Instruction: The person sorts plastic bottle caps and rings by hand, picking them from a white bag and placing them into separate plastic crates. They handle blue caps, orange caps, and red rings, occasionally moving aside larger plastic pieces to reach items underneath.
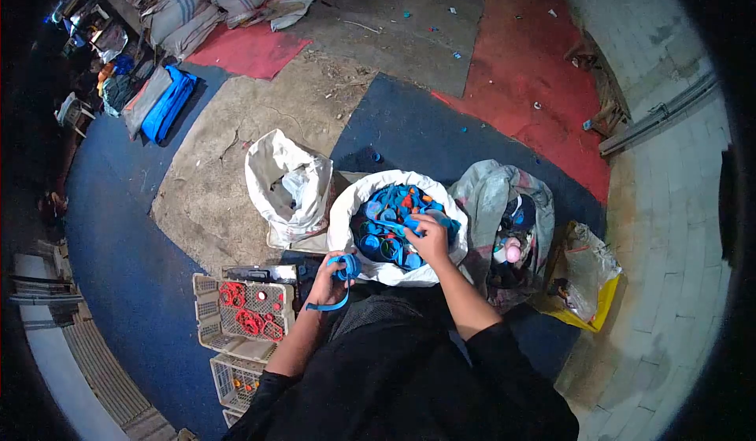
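Note:
A white sack (344,216) with a rolled-down rim stands in front of me, filled with blue plastic pieces (386,205) and a few orange ones. My left hand (329,274) is closed around blue plastic rings at the sack's near left edge, and a blue strip hangs below it. Over the right part of the sack's opening is my right hand (430,240), its fingers closed on a blue piece (411,225).
Left of the sack stand another white sack (264,173), a crate (206,315) with red pieces and a lower crate (224,382). A grey sack (482,185) and a yellow bag (602,303) stand to the right. Stuffed sacks (185,20) lie at the back left.

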`<state>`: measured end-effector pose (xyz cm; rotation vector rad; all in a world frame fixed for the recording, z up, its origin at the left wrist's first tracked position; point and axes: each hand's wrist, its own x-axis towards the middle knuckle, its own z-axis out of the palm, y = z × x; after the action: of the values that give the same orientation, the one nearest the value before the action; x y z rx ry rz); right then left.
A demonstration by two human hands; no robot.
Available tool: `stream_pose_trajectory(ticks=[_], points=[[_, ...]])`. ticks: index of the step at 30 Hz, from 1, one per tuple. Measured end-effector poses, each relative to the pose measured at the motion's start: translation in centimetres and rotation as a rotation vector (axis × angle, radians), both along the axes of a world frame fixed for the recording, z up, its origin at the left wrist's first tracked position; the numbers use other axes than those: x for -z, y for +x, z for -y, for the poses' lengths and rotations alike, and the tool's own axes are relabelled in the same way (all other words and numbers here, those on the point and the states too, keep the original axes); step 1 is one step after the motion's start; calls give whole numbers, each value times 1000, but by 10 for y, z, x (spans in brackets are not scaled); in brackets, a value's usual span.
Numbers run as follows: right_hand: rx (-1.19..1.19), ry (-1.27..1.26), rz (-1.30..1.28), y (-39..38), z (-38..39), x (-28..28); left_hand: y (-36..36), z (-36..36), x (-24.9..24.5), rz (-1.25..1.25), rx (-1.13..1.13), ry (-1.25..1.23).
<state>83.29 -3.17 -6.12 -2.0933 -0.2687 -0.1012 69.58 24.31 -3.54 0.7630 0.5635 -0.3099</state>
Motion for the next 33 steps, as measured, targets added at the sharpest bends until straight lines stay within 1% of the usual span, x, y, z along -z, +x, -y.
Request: stream_pose_trajectory(ticks=[4, 5, 6, 7, 8, 9, 12, 13, 14, 19, 23, 26, 29, 32, 33], points=[[97, 551, -209, -11, -7, -12, 13, 14, -16, -10, -21, 74], [77, 634, -205, -13, -8, -16, 18, 19, -17, -4, -16, 115], [62, 644, -175, -15, -12, -31, 24, 25, -20, 3, -11, 157], [47, 654, -145, -18, -18, -56, 31, 30, -24, -33, 6, 192], [32, 665, -115, -21, -23, -79, 38, 34, -24, -11, 8, 164], [-30, 663, -107, -24, -26, -95, 43, 39, -24, 10, 12, 134], [-174, 499, -13, -29, -29, -124, 61, 58, -35, 88, -2, 30], [-199, 386, 34, -30, -28, -136, 67, 63, -36, 102, -16, -26], [-234, 181, 128, -29, -26, -153, 72, 66, -36, 115, -31, -81], [-245, 46, 95, -33, -26, -154, 86, 73, -37, 144, 27, 30], [-295, -120, 97, -38, -28, -158, 84, 76, -31, 292, 12, 72], [-292, -187, 168, -39, -31, -145, 82, 77, -51, 219, 34, 17], [-267, -256, 269, -36, -33, -159, 79, 74, -53, 212, 8, -91], [-204, -27, 201, -35, -35, -148, 75, 81, -53, 256, -31, -6], [-180, 49, 178, -35, -35, -144, 75, 80, -59, 264, -7, 0]])
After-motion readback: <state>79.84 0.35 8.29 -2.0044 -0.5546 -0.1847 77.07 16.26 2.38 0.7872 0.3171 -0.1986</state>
